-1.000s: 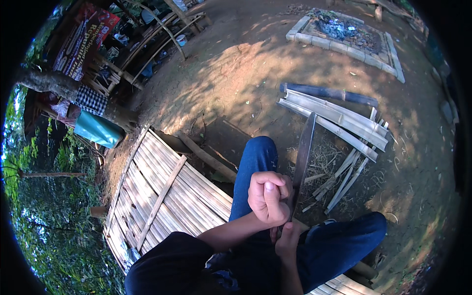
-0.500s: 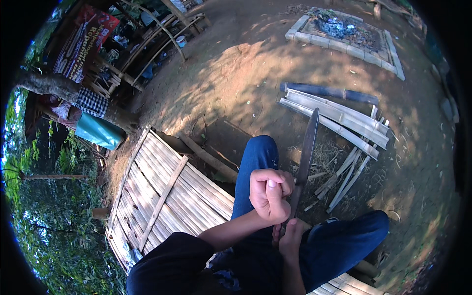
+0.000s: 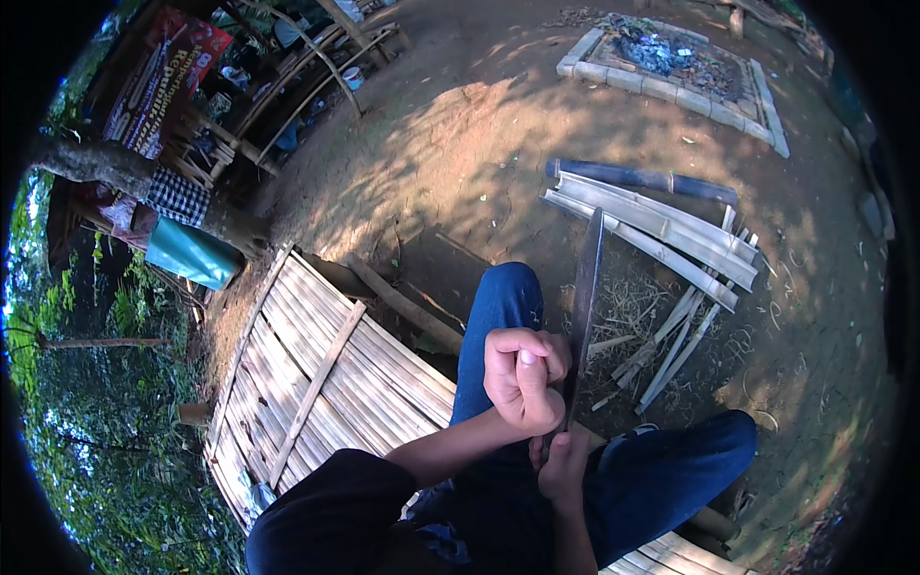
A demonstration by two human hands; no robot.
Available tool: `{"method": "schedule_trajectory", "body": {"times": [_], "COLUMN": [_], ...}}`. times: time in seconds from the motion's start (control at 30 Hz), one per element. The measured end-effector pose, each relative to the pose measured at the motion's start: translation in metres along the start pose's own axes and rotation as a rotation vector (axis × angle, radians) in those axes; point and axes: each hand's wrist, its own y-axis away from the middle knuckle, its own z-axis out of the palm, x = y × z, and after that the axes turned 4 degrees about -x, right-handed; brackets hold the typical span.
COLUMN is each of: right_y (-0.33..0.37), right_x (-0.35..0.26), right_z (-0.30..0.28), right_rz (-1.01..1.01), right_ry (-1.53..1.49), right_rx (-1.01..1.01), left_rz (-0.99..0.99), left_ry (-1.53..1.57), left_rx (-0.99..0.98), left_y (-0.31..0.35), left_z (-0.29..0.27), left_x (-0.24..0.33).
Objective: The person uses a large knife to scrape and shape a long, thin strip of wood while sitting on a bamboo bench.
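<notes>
A long machete [image 3: 586, 297] with a dark blade points up and away in front of me. My right hand [image 3: 563, 467] is wrapped round its handle, low between my legs. My left hand [image 3: 524, 379] is closed in a fist, thumb over the curled fingers, right beside the lower half of the blade. Whatever those fingers hold, if anything, is hidden. I cannot tell whether the fist touches the steel.
Under me is a bamboo-slat platform [image 3: 316, 369]. On the ground ahead lie split bamboo halves [image 3: 661, 225], a dark bamboo pole [image 3: 652, 180], thin strips [image 3: 676, 350] and shavings [image 3: 628, 302]. Farther off is a block-edged fire pit [image 3: 661, 91]; a teal roll [image 3: 192, 254] stands left.
The machete's blade has swung slightly left and now shows a narrower face. My left fist has shifted a touch left, and my right hand has tilted slightly with the handle.
</notes>
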Motion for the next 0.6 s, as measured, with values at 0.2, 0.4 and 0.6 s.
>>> {"method": "schedule_trajectory", "body": {"times": [0.2,0.4,0.6], "right_y": [-0.009,-0.006,-0.009], "right_x": [0.027,0.001,0.031], "right_z": [-0.005,-0.001,-0.009], "right_rz": [0.286,0.189,0.003], "right_ry": [-0.182,-0.041,0.004], "right_rx": [0.186,0.083,0.173], "left_rz": [-0.046,-0.007,-0.013], "left_ry": [-0.06,-0.023,-0.047], "left_rx": [0.027,0.003,0.001], "left_y": [-0.005,0.0,0.008], "left_z": [-0.002,-0.005,0.004], "left_x": [0.003,0.003,0.009]}}
